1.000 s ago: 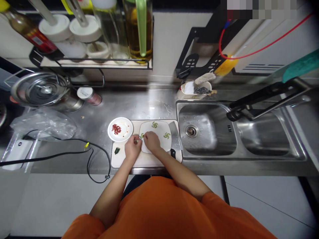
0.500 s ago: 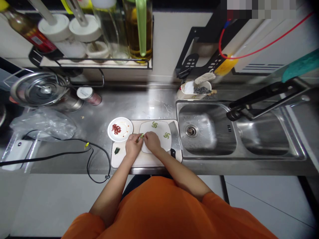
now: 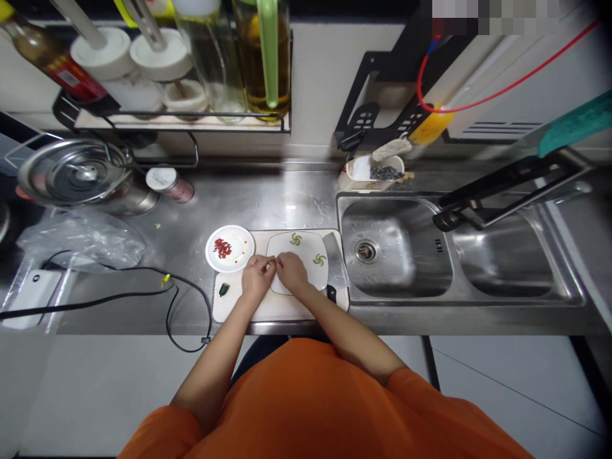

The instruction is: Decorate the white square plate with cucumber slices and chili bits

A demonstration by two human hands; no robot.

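Note:
My left hand (image 3: 258, 277) and my right hand (image 3: 291, 271) meet over the left side of a white square plate (image 3: 306, 284). Both have their fingertips pinched on a small green cucumber slice (image 3: 271, 261), mostly hidden by the fingers. Two pinwheels of thin cucumber slices lie on the plate, one at the top (image 3: 296, 239) and one at the right (image 3: 319, 260). The plate rests on a pale cutting board (image 3: 282, 309). A dark green cucumber piece (image 3: 224, 290) lies at the board's left. Along the right edge is a knife (image 3: 337, 258) with a black handle.
A round white plate (image 3: 243, 256) with chopped red bits overlaps the board's upper left corner. The steel double sink (image 3: 401, 242) adjoins on the right. A black cable (image 3: 191, 274), a plastic bag (image 3: 81, 239) and a lidded pot (image 3: 76, 172) are on the left.
Both hands stay nearly in place, with slight finger movement. Less of the cucumber slice shows between the fingertips. The whole view has shifted a little.

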